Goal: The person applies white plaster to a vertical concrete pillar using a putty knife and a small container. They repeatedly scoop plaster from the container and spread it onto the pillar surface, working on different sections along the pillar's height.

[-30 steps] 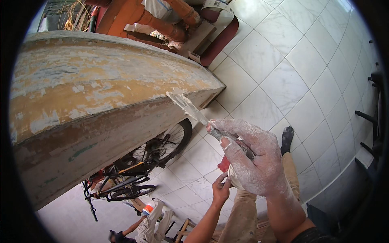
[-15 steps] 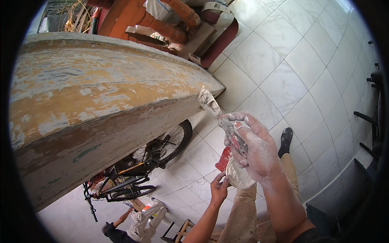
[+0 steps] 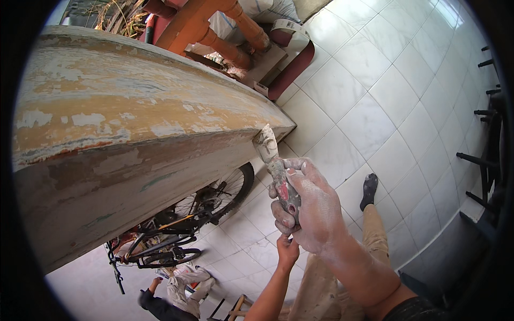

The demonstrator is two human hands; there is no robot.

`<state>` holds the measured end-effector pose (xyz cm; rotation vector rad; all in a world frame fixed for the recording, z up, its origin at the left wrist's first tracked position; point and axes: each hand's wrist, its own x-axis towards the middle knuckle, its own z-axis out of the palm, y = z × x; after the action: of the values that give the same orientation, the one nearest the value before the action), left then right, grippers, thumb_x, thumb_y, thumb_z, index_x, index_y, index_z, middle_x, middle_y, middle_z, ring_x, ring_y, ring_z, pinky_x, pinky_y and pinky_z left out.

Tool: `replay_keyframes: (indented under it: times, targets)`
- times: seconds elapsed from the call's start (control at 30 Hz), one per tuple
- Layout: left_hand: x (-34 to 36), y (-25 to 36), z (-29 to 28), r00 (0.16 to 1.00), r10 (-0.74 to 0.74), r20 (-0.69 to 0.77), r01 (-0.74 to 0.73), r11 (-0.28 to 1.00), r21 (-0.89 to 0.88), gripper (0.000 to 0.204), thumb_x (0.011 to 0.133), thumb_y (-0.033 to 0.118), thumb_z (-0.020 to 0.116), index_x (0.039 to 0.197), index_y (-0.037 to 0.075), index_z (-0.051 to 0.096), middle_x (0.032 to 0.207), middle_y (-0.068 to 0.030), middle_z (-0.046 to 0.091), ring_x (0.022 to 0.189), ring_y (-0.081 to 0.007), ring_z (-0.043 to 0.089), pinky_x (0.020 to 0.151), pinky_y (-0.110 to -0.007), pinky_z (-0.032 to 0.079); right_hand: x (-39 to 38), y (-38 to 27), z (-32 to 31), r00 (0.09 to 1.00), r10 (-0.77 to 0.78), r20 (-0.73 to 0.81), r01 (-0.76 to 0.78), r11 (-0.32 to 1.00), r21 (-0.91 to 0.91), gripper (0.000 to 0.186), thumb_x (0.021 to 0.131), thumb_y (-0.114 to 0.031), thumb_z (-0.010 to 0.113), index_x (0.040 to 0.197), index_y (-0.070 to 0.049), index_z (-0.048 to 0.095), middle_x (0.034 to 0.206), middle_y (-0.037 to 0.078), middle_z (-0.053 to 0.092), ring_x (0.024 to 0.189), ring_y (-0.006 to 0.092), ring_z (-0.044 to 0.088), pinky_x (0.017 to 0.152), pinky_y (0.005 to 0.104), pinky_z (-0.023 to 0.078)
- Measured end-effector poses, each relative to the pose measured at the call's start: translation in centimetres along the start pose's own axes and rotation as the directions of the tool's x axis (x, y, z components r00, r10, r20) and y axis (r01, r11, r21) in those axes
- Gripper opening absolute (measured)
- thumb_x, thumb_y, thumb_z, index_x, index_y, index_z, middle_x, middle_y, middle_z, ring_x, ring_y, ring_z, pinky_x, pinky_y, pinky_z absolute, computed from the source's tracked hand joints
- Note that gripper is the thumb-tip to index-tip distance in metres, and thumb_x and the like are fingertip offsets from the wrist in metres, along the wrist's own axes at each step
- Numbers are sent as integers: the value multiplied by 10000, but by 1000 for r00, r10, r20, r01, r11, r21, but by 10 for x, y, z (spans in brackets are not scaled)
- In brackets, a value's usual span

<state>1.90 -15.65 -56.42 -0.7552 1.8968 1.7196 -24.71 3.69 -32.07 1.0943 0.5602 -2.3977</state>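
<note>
Head view looks down on a worn boat hull [image 3: 123, 123], its paint flaking in cream and orange patches; the right hand [image 3: 310, 208], dusted white, is clenched around a putty knife [image 3: 276, 168] whose blade meets the hull's edge; the left hand [image 3: 287, 250] hangs lower, its grip unclear; white floor tiles [image 3: 375, 96] spread below, a bicycle [image 3: 182, 224] underneath.

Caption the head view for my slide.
Dust-coated right hand presses a putty knife against a weathered boat hull above a bicycle; left hand hangs below.
</note>
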Motion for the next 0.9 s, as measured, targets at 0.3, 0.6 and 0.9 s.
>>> replay_keyframes:
  times: [0.3,0.6,0.9]
  targets:
    - [-36,54,-22,999,-21,-48,3,939,-343,279,1021,36,688,1289,-38,693,1151,-70,752,1017,-158,705,905,-337,589,-93,6,4,984,-97,147,108,992,-69,245,1146,-88,378,1343,-45,516,912,93,607,579,87,482,455,244,388]
    - [-45,39,-28,986,-142,-88,132,986,-103,340,1087,105,646,1348,-112,624,1130,-155,740,936,-199,751,843,-369,668,36,-1,-48,995,-31,-96,11,980,-201,122,1146,-215,471,1210,-164,561,866,59,601,495,98,426,434,275,303]
    - [-51,48,4,995,-59,-83,50,993,-109,336,1073,84,651,1344,-113,626,1138,-141,739,951,-196,748,865,-370,657,-19,-21,-13,993,94,70,-91,995,-37,169,1146,-198,456,1261,-122,555,892,84,611,491,106,425,442,258,319]
